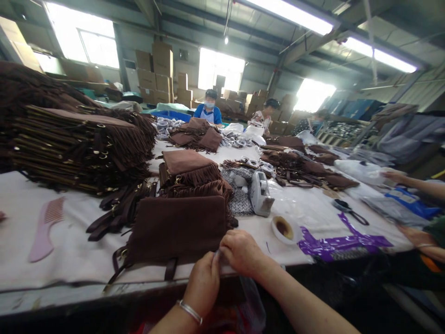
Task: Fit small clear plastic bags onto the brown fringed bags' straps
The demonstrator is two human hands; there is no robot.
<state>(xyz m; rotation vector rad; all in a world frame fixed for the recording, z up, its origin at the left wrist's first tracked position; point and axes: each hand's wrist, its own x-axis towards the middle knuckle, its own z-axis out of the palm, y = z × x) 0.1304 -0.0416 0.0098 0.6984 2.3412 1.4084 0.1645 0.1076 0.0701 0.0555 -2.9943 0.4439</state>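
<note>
My left hand (203, 278), with a silver bangle at the wrist, and my right hand (241, 250) meet at the table's front edge. Both have their fingers pinched together on a thin, pale, translucent piece, mostly hidden by the fingers. Clear plastic (253, 301) hangs below my right forearm; whether it joins the pinched piece, I cannot tell. Just beyond my hands a flat dark brown bag (179, 227) lies with its strap and metal clasp to the left. Behind it sits a small pile of fringed brown bags (189, 162).
On the left are a tall stack of fringed bags (69, 144), brown straps (118, 208) and a pink comb (45, 227). To the right stand a tape dispenser (260, 195), a tape roll (283, 229) and purple plastic (333, 246). Co-workers' hands (422, 243) reach in at right.
</note>
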